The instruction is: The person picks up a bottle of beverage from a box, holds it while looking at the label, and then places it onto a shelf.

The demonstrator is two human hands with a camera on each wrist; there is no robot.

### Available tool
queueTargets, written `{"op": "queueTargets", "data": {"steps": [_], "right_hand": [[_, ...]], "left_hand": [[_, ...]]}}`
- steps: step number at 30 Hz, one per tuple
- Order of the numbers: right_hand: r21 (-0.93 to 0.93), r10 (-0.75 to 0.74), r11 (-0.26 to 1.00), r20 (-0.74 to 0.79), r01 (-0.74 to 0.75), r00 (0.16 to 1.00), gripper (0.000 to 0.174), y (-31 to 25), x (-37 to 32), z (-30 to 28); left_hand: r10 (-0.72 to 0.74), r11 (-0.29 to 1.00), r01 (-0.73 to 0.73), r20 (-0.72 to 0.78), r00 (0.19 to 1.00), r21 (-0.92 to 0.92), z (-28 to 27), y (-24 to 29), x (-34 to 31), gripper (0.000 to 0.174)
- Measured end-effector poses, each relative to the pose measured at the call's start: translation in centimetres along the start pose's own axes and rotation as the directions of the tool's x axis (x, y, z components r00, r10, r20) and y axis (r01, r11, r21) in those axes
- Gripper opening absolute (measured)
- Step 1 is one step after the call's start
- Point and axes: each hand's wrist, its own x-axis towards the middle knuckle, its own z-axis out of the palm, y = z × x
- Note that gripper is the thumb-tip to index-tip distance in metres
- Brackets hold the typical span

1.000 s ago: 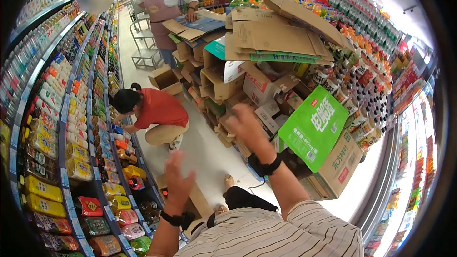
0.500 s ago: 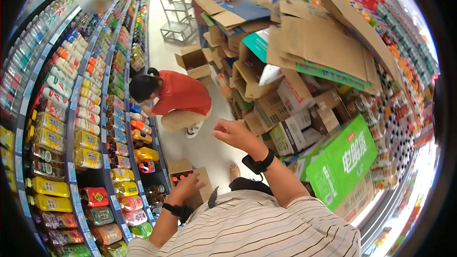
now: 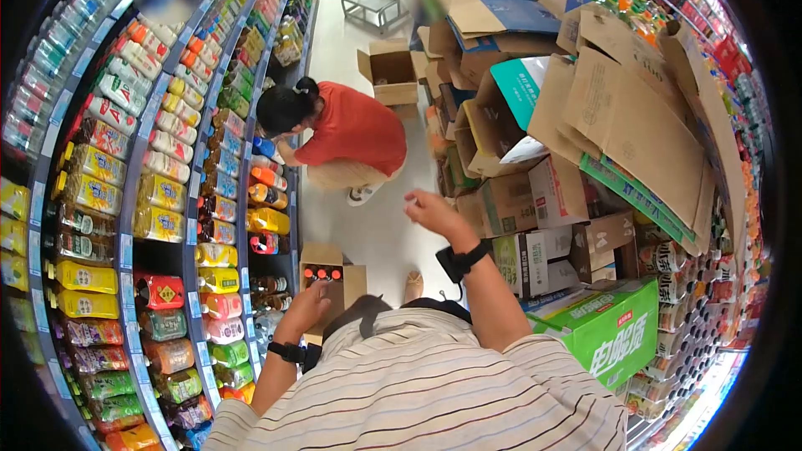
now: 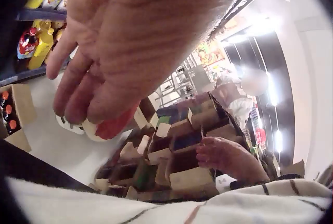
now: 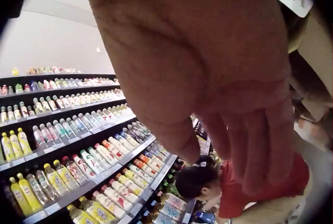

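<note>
My left hand (image 3: 309,311) hangs low in front of my body, holding nothing, its fingers loosely bent in the left wrist view. Just beyond it on the floor stands an open carton (image 3: 354,291) with several red-capped bottles (image 3: 322,274) inside. In the head view the hand overlaps the carton's near side. My right hand (image 3: 439,215) is held over the aisle, empty too. The right wrist view shows its fingers (image 5: 255,146) hanging down and slightly bent. Nearest to it on the right is a stack of cardboard boxes (image 3: 510,200).
Shelves of bottled drinks (image 3: 163,192) line the left. A person in a red shirt (image 3: 355,129) crouches at the lowest shelf. Flattened cardboard (image 3: 626,108) tops the box pile, and a green carton (image 3: 601,326) stands near my right elbow. Farther off are an open box (image 3: 393,71) and a metal step stool (image 3: 372,4).
My view has tilted down and swung right. Both raised hands have lowered; the right hand's spread fingers have relaxed. The crouching person stays at the shelf.
</note>
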Motion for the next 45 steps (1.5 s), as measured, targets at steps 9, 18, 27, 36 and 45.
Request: {"op": "queueTargets", "data": {"steps": [9,18,27,36,45], "right_hand": [[0.042,-0.067,0.997,0.081,0.063,0.994,0.032,-0.3,0.9,-4.3],[0.302,0.016,0.953,-0.055,0.001,0.998,0.018,-9.8,-0.2,-8.5],[-0.018,-0.533,0.844,-0.138,0.536,0.835,0.086,-19.9,-1.3,-8.9],[-0.169,-0.736,0.652,-0.377,0.739,0.563,0.088,-33.3,2.6,-13.0],[0.026,-0.334,0.941,-0.098,0.338,0.938,0.020,-20.8,10.9,-4.3]], "left_hand": [[0.118,0.949,-0.150,0.128,0.985,0.277,-1.2,-0.7,-0.1,0.032],[-0.008,1.000,0.000,0.290,0.957,0.028,-3.4,2.2,4.3,0.058],[0.062,0.988,-0.058,0.018,0.998,-0.146,-3.2,-0.6,9.5,0.075],[0.333,0.895,-0.426,-0.433,0.838,-0.135,-10.6,5.7,13.0,0.078],[-0.081,0.996,0.085,0.133,0.988,-0.026,-11.9,1.3,14.8,0.074]]}}
